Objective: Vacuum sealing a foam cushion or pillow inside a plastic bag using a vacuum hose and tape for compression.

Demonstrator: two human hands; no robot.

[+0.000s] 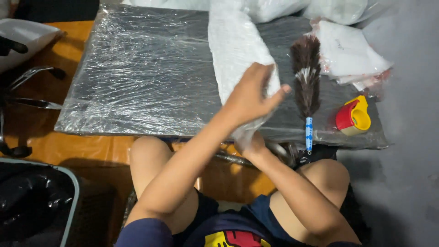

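- Left hand [250, 93], centre of the frame: lies palm down on the long white plastic-wrapped bundle [235, 45], fingers spread apart and pressed flat against its lower right edge, thumb pointing right
- Right hand [251, 145], just below the left at the near edge of the bench: closed on the bottom end of the same bundle, which hangs slightly over the edge; its fingers are mostly hidden by the wrap
- The bundle runs from top centre of the frame down to the centre, lying on the dark bench covered in clear cling film [137, 73]
- Brown feather duster with a blue and white handle [307, 77]: just right of the bundle, handle towards the near edge, not touched by either hand
- Red and yellow tape dispenser [352, 116]: lower right of the bench, well apart from the hands
- Flat white packets in clear bags [347, 50]: upper right
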